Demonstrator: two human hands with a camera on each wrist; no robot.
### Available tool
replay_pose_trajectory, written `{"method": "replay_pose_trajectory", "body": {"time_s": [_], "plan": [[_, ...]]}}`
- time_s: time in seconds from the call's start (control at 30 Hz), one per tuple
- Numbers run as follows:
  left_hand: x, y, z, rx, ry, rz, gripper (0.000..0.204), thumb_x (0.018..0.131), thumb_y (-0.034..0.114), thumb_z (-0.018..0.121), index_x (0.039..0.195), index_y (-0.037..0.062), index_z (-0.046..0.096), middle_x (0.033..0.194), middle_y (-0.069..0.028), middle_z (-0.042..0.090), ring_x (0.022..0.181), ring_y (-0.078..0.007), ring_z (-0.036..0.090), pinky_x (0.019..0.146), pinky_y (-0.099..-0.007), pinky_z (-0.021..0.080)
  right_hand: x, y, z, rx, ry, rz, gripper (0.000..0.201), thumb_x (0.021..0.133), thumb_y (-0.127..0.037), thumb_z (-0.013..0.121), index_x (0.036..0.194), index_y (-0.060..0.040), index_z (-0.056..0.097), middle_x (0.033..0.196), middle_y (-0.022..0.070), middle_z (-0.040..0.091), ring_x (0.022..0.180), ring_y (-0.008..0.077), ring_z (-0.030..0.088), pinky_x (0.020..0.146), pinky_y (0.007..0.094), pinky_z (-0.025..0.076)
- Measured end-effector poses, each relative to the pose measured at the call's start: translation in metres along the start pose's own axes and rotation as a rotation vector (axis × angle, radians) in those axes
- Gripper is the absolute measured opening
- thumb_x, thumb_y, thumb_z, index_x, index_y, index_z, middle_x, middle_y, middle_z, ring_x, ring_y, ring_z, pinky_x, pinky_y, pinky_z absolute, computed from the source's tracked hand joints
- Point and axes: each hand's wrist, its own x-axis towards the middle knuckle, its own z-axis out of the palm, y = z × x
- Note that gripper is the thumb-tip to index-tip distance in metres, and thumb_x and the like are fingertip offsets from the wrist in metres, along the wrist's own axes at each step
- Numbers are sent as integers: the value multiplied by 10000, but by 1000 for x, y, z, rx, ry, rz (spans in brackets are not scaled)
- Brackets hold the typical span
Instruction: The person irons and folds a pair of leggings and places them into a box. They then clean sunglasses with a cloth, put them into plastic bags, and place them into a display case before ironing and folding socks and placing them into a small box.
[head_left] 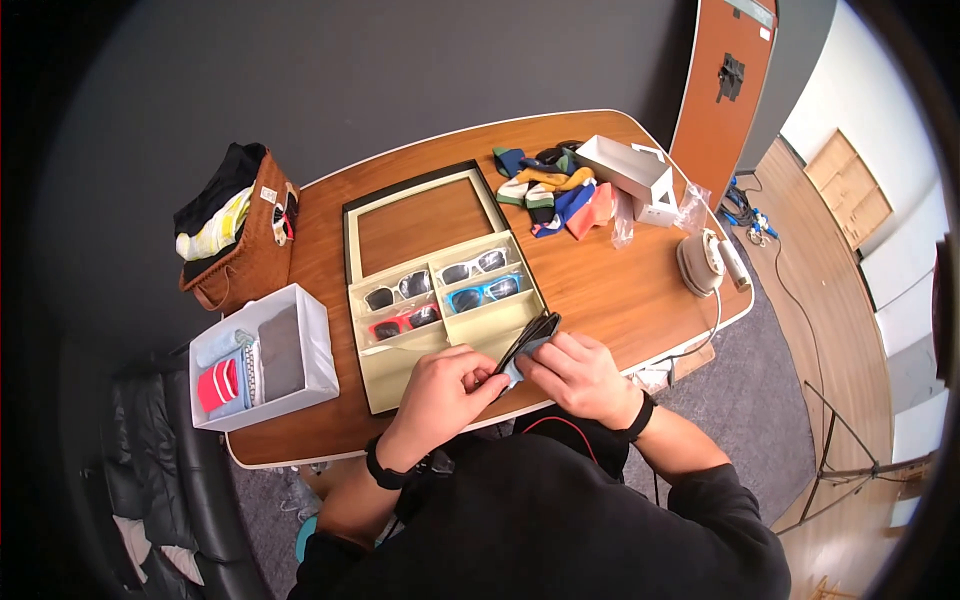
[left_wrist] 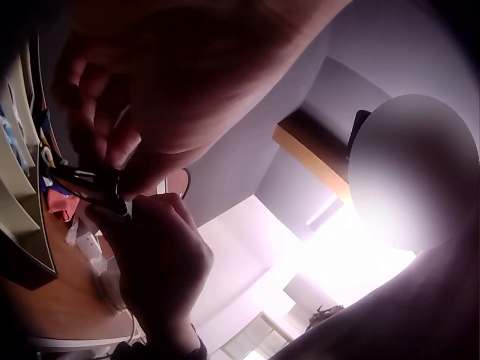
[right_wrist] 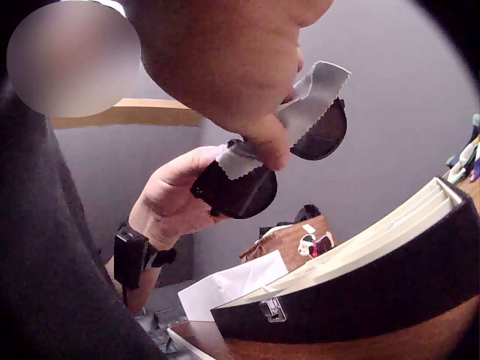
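Observation:
My left hand (head_left: 440, 395) holds a pair of black sunglasses (right_wrist: 244, 199) by one end, over the table's front edge. With my right hand (head_left: 585, 378) I pinch a small grey-blue cloth (right_wrist: 321, 90) with zigzag edges against the sunglasses, the thumb near the bridge in the right wrist view. Just beyond both hands lies a cream-lined display case (head_left: 385, 385) with a black outside and its windowed lid (head_left: 352, 240) laid back. In its compartments sit white sunglasses (head_left: 398, 290), red sunglasses (head_left: 405, 322), blue sunglasses (head_left: 485, 293) and another pale-framed pair (head_left: 473, 266).
At the left stand a white bin (head_left: 318, 350) of folded cloths and a brown basket (head_left: 255, 260) of clothes. Colourful fabric (head_left: 560, 190), a white box (head_left: 630, 170) and clear plastic wrap (head_left: 693, 208) lie back right. A corded white appliance (head_left: 700, 262) sits near the right edge.

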Motion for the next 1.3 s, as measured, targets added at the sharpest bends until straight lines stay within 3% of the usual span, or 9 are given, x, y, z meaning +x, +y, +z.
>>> {"method": "replay_pose_trajectory", "body": {"time_s": [0.13, 0.3, 0.47, 0.73, 0.87, 1.07, 1.1, 1.2, 1.3], "plan": [[1, -20, 5, 38, 107, 0, 160, 933, 110, 817, 936, -31, 741, 823, -113, 684, 639, -205, 662, 597, -342, 515, -6, -5, 21, 51, -35, 102, 293, 774, -157, 709, 1043, -45, 748, 911, 29, 605, 809, 200, 607, 673, 331, 535], [-6, -26, 0, 136, 172, 16, 134, 939, 44, 797, 971, -45, 701, 845, -103, 652, 666, -172, 637, 593, -323, 490, -2, -17, 36, 211, -138, 251, 196, 851, -149, 750, 1012, -38, 748, 915, 62, 620, 890, 244, 672, 728, 376, 564], [-15, -26, -13, 331, 234, 210, 159, 902, 71, 811, 991, -6, 703, 914, -131, 653, 805, -335, 674, 692, -428, 535, -2, -16, 40, 419, -57, 433, 191, 855, -137, 848, 1011, -48, 783, 871, 75, 639, 794, 282, 683, 677, 397, 561], [-22, -20, -25, 437, 236, 409, 239, 809, 25, 860, 998, -21, 720, 943, -119, 664, 813, -318, 645, 690, -433, 531, 3, -21, 45, 513, 148, 517, 293, 881, -83, 821, 1147, -26, 712, 874, 119, 629, 770, 315, 682, 659, 416, 562], [-21, -18, -27, 447, 248, 456, 237, 804, 28, 865, 990, -13, 725, 929, -110, 672, 812, -317, 643, 685, -429, 526, 5, -20, 44, 384, -21, 445, 373, 859, -52, 826, 1203, -56, 683, 918, 95, 660, 792, 319, 699, 668, 409, 562], [-22, -27, -27, 372, 429, 392, 188, 834, 1, 847, 964, -2, 712, 890, -107, 683, 753, -279, 632, 665, -372, 512, 11, -21, 42, 504, -24, 597, 199, 946, -57, 740, 1131, -24, 674, 970, 160, 655, 816, 387, 690, 686, 454, 570], [-26, -31, -26, 222, 465, 230, 163, 859, -10, 828, 964, -7, 703, 890, -102, 687, 726, -239, 615, 657, -342, 497, 13, -20, 40, 499, -25, 598, 199, 946, -57, 740, 1131, -24, 674, 970, 160, 655, 816, 387, 690, 686, 454, 570], [-28, -46, -25, -60, 486, 59, 125, 909, -29, 786, 980, -21, 685, 888, -75, 695, 683, -135, 562, 643, -274, 452, 13, -14, 35, 635, 107, 719, 167, 984, -37, 698, 1147, -16, 665, 979, 173, 677, 849, 376, 701, 730, 429, 563], [-30, -51, -35, -113, 295, 47, 149, 865, -43, 806, 967, -25, 699, 881, -55, 705, 707, -136, 571, 648, -266, 460, 3, -4, 40, 944, 207, 954, 139, 1087, -108, 656, 1184, -8, 658, 959, -7, 673, 847, 62, 599, 718, 265, 506]]}}
